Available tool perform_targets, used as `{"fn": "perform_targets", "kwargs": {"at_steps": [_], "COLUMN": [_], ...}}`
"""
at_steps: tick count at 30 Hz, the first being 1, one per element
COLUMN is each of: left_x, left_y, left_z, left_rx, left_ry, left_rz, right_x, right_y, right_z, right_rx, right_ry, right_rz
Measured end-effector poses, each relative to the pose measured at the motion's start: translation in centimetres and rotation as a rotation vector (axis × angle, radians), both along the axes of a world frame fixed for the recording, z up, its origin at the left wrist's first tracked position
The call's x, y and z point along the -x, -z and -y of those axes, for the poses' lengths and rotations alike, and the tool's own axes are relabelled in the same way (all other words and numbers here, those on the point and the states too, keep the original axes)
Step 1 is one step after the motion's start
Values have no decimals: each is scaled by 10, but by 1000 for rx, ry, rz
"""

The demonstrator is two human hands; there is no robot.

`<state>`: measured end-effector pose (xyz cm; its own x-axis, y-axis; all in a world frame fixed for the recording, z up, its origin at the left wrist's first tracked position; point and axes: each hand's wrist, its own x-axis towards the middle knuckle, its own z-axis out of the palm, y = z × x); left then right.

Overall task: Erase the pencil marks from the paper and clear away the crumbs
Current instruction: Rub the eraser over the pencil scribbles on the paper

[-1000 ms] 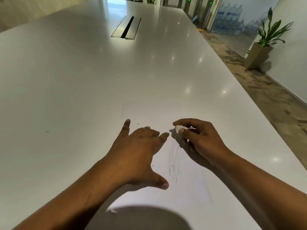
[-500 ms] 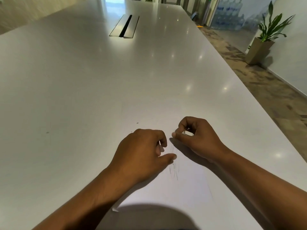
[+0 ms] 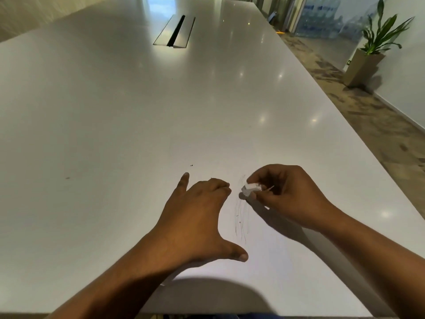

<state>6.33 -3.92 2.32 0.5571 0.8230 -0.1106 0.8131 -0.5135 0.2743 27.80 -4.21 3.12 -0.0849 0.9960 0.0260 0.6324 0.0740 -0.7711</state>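
The left hand (image 3: 197, 217) is flat and spread on the paper (image 3: 276, 272) now, not curled up as before. The right hand (image 3: 285, 194) shows more of the eraser (image 3: 250, 189), and more pencil marks (image 3: 241, 217) show.

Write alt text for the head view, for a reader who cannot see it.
A person's right hand pinches a small white eraser at faint pencil marks on white paper, while the left hand rests spread on the paper beside them. The paper lies on a long white table; a potted plant stands far right.
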Motion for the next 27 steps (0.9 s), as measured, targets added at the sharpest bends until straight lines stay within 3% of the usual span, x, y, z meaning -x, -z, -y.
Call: {"fn": "perform_targets", "kwargs": {"at_steps": [3,5,8,14,19,23,27], "left_x": [-1,-1,-3,-2,-4,-4,-5], "left_y": [1,2,3,7,6,6,6], "left_z": [-1,-2,-6,-10,-9,-11,-11], "left_rx": [-2,3,-28,-43,-45,-36,-34], "left_ry": [20,43,70,85,91,95,86], "left_rz": [-43,-69,-85,-123,-126,-141,-138], "right_x": [9,18,23,25,18,26,15], "right_y": [-2,-1,2,-8,-5,-9,-7], "right_z": [17,20,1,50,18,48,19], "right_rx": [-19,-84,-186,-110,-215,-143,-225], "right_ry": [-152,-234,-185,-445,-276,-474,-335], "right_rz": [82,247,460,505,570,562,623]}}
